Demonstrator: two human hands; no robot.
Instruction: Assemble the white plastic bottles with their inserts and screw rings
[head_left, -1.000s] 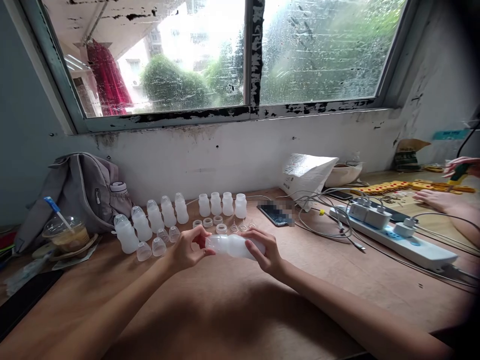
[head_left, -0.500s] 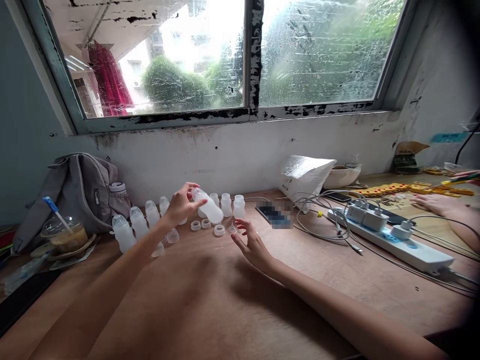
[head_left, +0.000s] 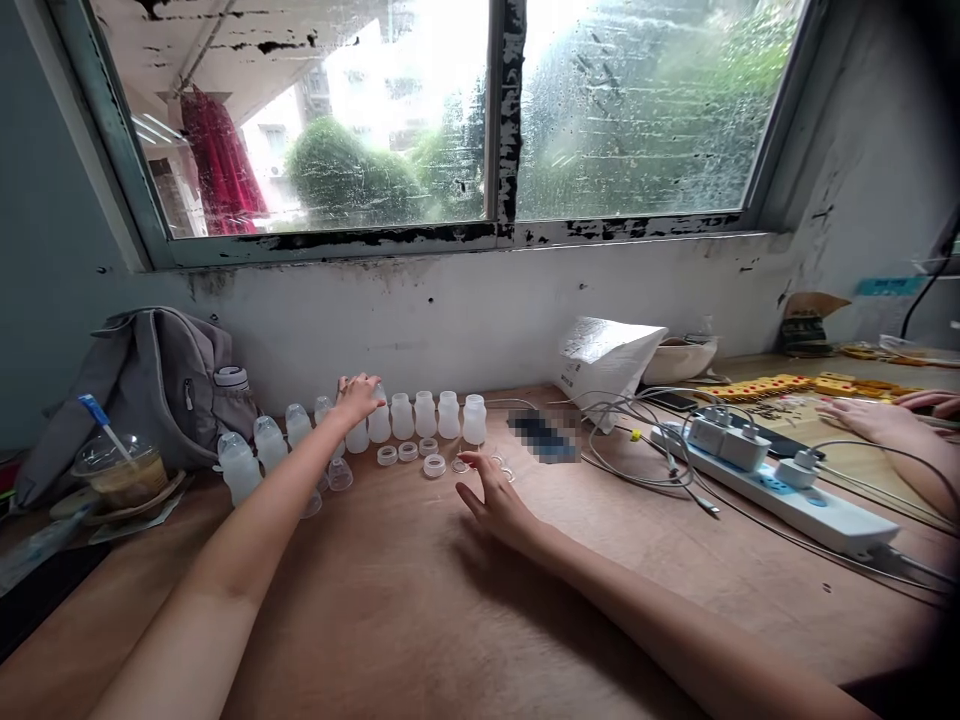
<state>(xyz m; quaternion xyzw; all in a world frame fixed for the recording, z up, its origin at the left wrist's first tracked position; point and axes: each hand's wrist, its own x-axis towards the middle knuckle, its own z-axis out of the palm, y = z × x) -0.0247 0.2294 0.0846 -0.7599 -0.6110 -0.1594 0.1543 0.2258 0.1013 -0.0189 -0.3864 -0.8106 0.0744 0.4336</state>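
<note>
My left hand (head_left: 358, 398) is at the back of the table, fingers closed at the top of a frosted baby bottle (head_left: 380, 425) that stands upright in the row. To its right are several open-topped bottles (head_left: 425, 415). Left of my forearm, several bottles with clear domed caps (head_left: 238, 468) stand in a slanting line. White screw rings (head_left: 434, 466) lie in front of the open bottles. My right hand (head_left: 495, 505) rests low over the table with fingers apart and nothing in them, beside small clear pieces (head_left: 460, 464). A loose clear cap (head_left: 340, 475) sits near my left forearm.
A grey backpack (head_left: 161, 385) and an iced drink cup (head_left: 124, 470) are at the left. At the right lie a power strip (head_left: 780, 490), tangled cables (head_left: 637, 460), a partly blurred phone (head_left: 544, 437) and a white pouch (head_left: 604, 360). Another person's hand (head_left: 862, 415) is at far right.
The bottle in my left hand, tilted in the air before, now stands upright in the back row, farther left. My right hand has shifted only slightly.
</note>
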